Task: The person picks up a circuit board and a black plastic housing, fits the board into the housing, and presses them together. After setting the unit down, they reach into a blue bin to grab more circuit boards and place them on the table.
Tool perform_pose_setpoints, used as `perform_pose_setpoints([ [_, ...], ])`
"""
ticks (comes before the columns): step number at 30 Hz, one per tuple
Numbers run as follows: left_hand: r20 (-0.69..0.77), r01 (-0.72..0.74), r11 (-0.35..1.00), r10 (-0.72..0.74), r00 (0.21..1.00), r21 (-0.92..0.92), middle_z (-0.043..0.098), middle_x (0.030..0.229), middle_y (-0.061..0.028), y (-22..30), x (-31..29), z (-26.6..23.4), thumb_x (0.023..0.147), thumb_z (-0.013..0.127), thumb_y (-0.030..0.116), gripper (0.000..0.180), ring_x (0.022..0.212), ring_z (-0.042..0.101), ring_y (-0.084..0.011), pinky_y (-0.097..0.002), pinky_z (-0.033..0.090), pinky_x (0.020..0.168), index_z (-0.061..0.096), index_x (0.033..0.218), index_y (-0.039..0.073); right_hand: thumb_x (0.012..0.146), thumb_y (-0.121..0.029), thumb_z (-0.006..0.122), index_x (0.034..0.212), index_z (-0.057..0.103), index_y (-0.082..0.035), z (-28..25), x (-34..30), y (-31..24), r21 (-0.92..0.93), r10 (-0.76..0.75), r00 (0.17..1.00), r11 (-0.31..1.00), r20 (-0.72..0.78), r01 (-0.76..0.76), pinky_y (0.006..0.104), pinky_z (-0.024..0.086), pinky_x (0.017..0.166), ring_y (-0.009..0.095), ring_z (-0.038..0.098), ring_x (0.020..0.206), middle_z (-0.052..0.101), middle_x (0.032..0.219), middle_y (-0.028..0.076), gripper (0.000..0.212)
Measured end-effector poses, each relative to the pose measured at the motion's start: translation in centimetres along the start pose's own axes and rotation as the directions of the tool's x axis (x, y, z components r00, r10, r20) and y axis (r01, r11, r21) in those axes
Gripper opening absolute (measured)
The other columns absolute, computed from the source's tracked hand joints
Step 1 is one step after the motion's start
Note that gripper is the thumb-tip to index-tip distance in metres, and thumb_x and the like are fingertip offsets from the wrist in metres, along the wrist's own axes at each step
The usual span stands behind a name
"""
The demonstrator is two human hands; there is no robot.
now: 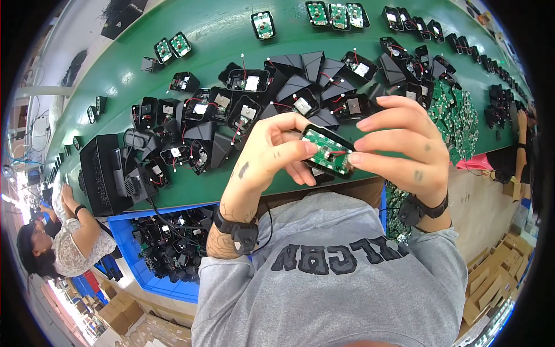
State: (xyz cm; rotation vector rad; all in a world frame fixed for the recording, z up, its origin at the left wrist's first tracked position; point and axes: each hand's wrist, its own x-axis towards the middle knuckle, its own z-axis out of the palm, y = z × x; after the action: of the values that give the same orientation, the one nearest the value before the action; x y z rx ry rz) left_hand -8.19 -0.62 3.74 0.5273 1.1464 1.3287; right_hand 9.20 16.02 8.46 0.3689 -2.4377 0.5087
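Above my lap, a small black plastic housing is tilted toward me with a green circuit board lying in its opening. A short red wire crosses the board. My left hand is closed around the housing's left end, its thumb pressing on the board. At the right end my right hand pinches the edge with thumb and index fingertips, close to the wire, while its other fingers stand spread. The exact contact under those fingertips is partly hidden.
Many black housings with wires crowd the green table. A pile of circuit boards lies right. At left stand a black bin and a blue crate of parts. A co-worker sits left; another person's arm shows right.
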Motion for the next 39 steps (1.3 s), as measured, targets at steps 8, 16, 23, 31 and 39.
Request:
perform_pose_setpoints([
  [8, 0.133, 0.126, 0.988, -0.136, 0.982, 0.085, 0.067, 0.078, -0.0117, 1.6, 1.2, 0.2, 0.075, 0.058, 0.018, 0.03, 0.045, 0.063, -0.0172, -0.0234, 0.053, 0.04, 0.058, 0.094, -0.006, 0.065, -0.013, 0.066, 0.091, 0.07, -0.006, -0.1, 0.4, 0.7, -0.076, -0.143, 0.989, 0.987, 0.026, 0.144, 0.0459, 0.052, 0.088, 0.023, 0.064, 0.09, 0.064, 0.087, 0.003, 0.027],
  [16, -0.055, -0.136, 0.989, 0.14, 0.989, 0.065, 0.066, 0.087, -0.0135, 2.5, -0.6, 2.5, 0.083, 0.069, 0.013, 0.031, 0.066, 0.067, -0.0181, -0.0276, 0.057, 0.055, 0.054, 0.104, -0.004, 0.063, -0.008, 0.076, 0.079, 0.068, -0.012, 0.5, 0.8, -1.1, 0.091, 0.424, 0.905, 0.903, -0.032, -0.42, 0.052, 0.033, 0.104, 0.036, 0.046, 0.123, 0.059, 0.104, 0.006, 0.019],
  [23, 0.125, 0.091, 0.98, -0.114, 0.986, 0.176, 0.068, 0.079, -0.01, 3.8, -0.1, 1.2, 0.084, 0.065, 0.018, 0.024, 0.056, 0.067, -0.0172, -0.0235, 0.051, 0.048, 0.058, 0.097, -0.001, 0.066, -0.013, 0.077, 0.091, 0.072, -0.024, -0.8, -0.3, -0.6, -0.291, -0.032, 0.994, 0.957, -0.1, 0.002, 0.0588, 0.037, 0.107, 0.029, 0.047, 0.121, 0.063, 0.111, 0.0, 0.028],
  [31, 0.393, 0.24, 0.958, -0.283, 0.875, 0.156, 0.067, 0.071, -0.0098, 3.8, 2.2, 0.2, 0.083, 0.058, 0.024, 0.023, 0.049, 0.065, -0.0178, -0.0226, 0.049, 0.041, 0.061, 0.083, 0.001, 0.068, -0.021, 0.076, 0.095, 0.071, -0.024, -1.6, 0.4, -0.1, -0.313, -0.207, 0.978, 0.928, 0.018, 0.202, 0.0602, 0.038, 0.107, 0.019, 0.049, 0.12, 0.065, 0.111, -0.012, 0.028],
  [39, 0.4, 0.276, 0.946, -0.322, 0.858, 0.17, 0.067, 0.069, -0.0149, 3.8, 2.2, 0.9, 0.085, 0.055, 0.025, 0.025, 0.047, 0.065, -0.018, -0.0221, 0.049, 0.038, 0.062, 0.083, 0.001, 0.068, -0.019, 0.075, 0.091, 0.071, -0.02, -0.9, 0.3, -1.3, -0.403, -0.203, 0.979, 0.896, 0.004, 0.187, 0.0596, 0.04, 0.105, 0.009, 0.05, 0.115, 0.065, 0.108, -0.013, 0.024],
])
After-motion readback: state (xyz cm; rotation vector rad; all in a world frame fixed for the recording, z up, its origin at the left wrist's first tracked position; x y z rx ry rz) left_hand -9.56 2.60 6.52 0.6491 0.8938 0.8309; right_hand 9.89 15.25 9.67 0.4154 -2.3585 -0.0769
